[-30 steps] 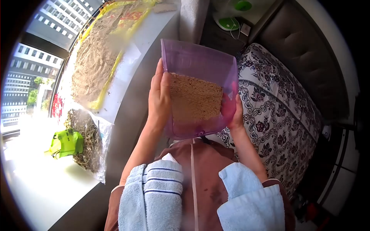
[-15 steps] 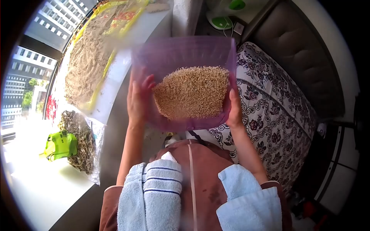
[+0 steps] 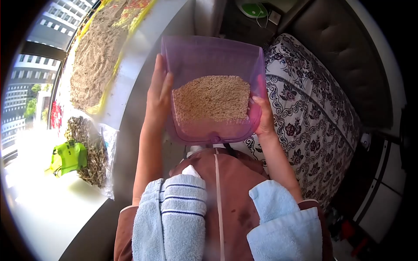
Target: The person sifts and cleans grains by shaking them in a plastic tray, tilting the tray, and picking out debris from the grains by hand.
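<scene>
1. Here's the tub (image 3: 213, 54), purple and see-through, up in the air in front of the shirt (image 3: 239, 187), grain (image 3: 211, 98) spread across it.
2. Left hand (image 3: 159, 98) is on one side, its palm side against the wall, thumb and fingers up along it, not wrapped around.
3. Right hand (image 3: 264, 115) has the opposite side, fingers curled, thumb at the wall; whether it's pinching the rim, I can't tell.
4. What worries me: those walls look smooth. If the left palm slips, I'd expect that side to drop and the grain to slide with it.
5. A steep tip toward the body could spill grain over the near rim, onto shirt or floor; a hard jolt could throw some onto the bed (image 3: 313, 100).
6. Hanging towel ends (image 3: 183, 222) might dip in if the tub comes in close.
7. Now the room! Sunlight glares off the white ledge (image 3: 39, 200) by the window (image 3: 32, 93).
8. Up there, a sandy layer (image 3: 98, 56) lies on a yellow-edged sheet (image 3: 104, 102), with dried stalks (image 3: 93, 169) beside a bright green bag (image 3: 69, 157).
9. Opposite: the flower-patterned bed, its dark headboard (image 3: 348, 56), and a green gadget (image 3: 254, 10) beyond.
</scene>
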The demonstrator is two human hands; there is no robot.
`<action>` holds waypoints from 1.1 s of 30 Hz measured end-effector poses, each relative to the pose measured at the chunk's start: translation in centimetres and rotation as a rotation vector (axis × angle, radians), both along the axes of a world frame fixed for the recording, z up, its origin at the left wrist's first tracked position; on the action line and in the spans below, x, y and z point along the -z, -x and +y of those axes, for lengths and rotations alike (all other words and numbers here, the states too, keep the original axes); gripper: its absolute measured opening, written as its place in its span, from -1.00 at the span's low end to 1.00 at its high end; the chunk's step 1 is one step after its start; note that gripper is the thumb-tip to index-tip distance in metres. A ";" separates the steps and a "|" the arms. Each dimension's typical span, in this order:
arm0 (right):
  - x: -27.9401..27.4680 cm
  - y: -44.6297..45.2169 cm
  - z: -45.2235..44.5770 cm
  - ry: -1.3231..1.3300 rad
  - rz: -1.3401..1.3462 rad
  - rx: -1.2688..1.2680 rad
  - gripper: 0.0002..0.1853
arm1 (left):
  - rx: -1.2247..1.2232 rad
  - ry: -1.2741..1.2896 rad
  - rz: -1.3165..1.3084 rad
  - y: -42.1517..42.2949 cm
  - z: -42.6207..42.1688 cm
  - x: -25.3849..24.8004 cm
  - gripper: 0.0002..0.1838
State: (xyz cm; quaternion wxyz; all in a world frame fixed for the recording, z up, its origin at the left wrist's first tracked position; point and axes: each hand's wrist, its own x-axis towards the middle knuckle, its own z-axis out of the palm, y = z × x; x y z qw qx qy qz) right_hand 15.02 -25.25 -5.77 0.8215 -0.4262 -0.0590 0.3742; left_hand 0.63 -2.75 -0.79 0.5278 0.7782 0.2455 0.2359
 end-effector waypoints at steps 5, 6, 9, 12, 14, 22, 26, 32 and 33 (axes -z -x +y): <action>-1.2 -0.6 0.3 -0.066 0.075 -0.004 -0.19 | 0.006 0.254 -0.402 0.1 0.8 -0.2 -0.35; -1.3 -0.9 0.5 -0.089 0.057 -0.002 -0.19 | -0.054 0.579 -0.653 -0.2 1.2 0.6 -0.36; -0.5 -2.1 0.2 -0.020 -0.054 -0.047 -0.18 | -0.067 0.932 -0.428 0.8 -0.4 2.1 -0.30; -0.5 -2.4 1.0 0.128 -0.272 -0.089 -0.18 | -0.114 0.967 -0.280 1.5 -2.1 3.2 -0.28; -0.7 -1.4 2.1 0.211 -0.444 -0.123 -0.18 | -0.163 1.143 -0.333 3.3 -1.2 4.5 -0.28; 3.8 -4.8 2.9 0.214 0.091 -0.360 -0.25 | -0.337 0.784 -0.102 1.8 -2.3 4.3 -0.31; 1.3 2.0 6.4 0.509 -0.279 -0.201 -0.24 | -0.372 1.077 -0.242 6.6 0.8 7.9 -0.33; 6.5 -4.5 5.7 0.315 0.163 -0.475 -0.20 | -0.481 0.790 -0.131 3.8 -2.8 7.2 -0.37; 6.8 -4.7 5.5 0.271 0.160 -0.463 -0.19 | -0.468 0.796 -0.195 3.7 -3.5 7.6 -0.36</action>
